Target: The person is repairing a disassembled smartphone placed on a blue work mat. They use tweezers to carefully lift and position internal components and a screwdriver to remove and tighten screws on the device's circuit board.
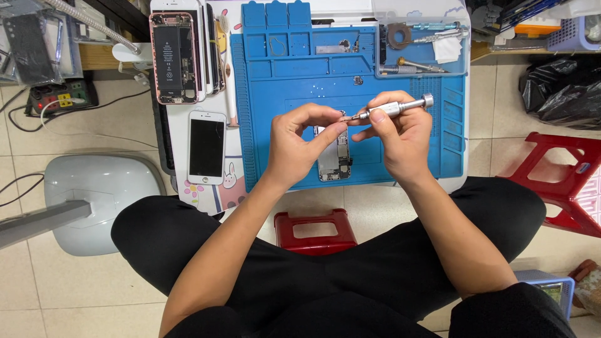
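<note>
Head view: right hand grips a silver screwdriver level; left hand pinches at its tip.

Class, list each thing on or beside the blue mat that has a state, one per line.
Screwdriver: held level in right hand.
Left hand: fingertips pinched at the screwdriver tip.
Opened phone: insides exposed, flat on blue mat.
White phone: screen dark.
Pink phone: open, battery showing.
</note>
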